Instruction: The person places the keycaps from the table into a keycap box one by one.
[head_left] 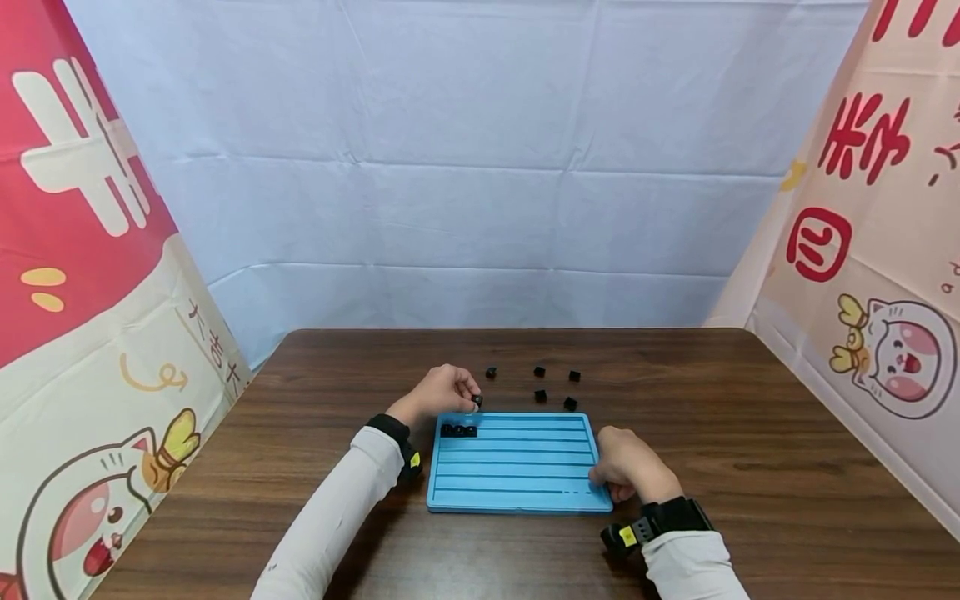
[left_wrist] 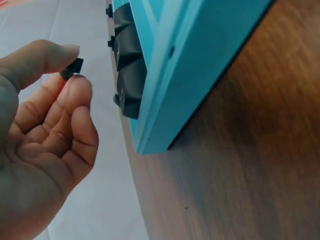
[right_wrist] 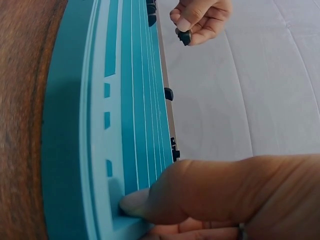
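Setting: brown wooden table, closed in by a pale blue cloth at the back and printed banners at both sides.
Tray: one blue grooved tray is laid near the front edge of the table, at its middle.
Left hand: the left hand is held over the tray's far left corner; one small black cube is pinched between thumb and fingertips.
Right hand: the right hand is rested on the tray's near right corner, fingers curled over its edge, so the tray is steadied.
Step in hand (judged): a cube is being carried to the top groove, beside those already seated.
Next move (judged): the cube must be lowered squarely into the groove, touching the last seated one.
Count, seated: three seated cubes in the top groove, at its left end.
Count, loose: five loose cubes on the table beyond the tray's far edge.
Count, total: nine cubes, the pinched one included.
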